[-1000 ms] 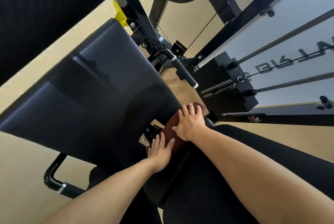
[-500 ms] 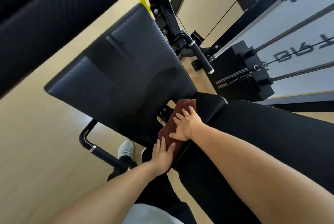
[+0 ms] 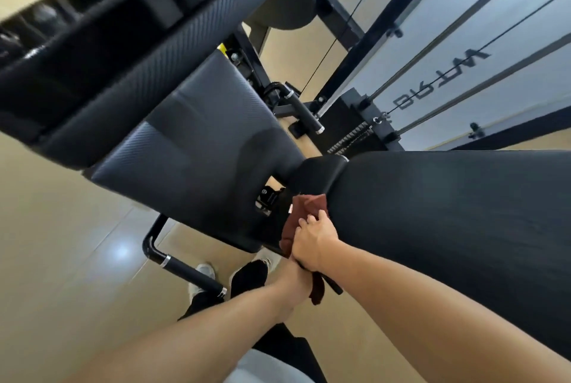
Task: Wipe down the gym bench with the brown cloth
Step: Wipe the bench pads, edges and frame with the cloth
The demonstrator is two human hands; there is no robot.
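Note:
The gym bench has a black textured seat pad (image 3: 191, 147) at centre and a long smooth black back pad (image 3: 448, 215) running off to the right. The brown cloth (image 3: 304, 212) hangs over the near edge of the back pad, by the gap between the two pads. My right hand (image 3: 315, 240) lies on the cloth with its fingers curled over it, pressing it to the pad's side. My left hand (image 3: 293, 283) sits just below, mostly hidden under the right hand, touching the cloth's lower end (image 3: 318, 290).
A black handle bar (image 3: 185, 268) sticks out below the seat. A second handle (image 3: 304, 112), the weight stack (image 3: 355, 135) and guide rods stand behind the bench. Another black pad (image 3: 148, 51) overhangs the upper left. My feet (image 3: 204, 271) stand on the tan floor.
Both hands and the cloth have slid from the gap between the pads down the near edge of the back pad. My left hand has gone under the right. The view has pulled back.

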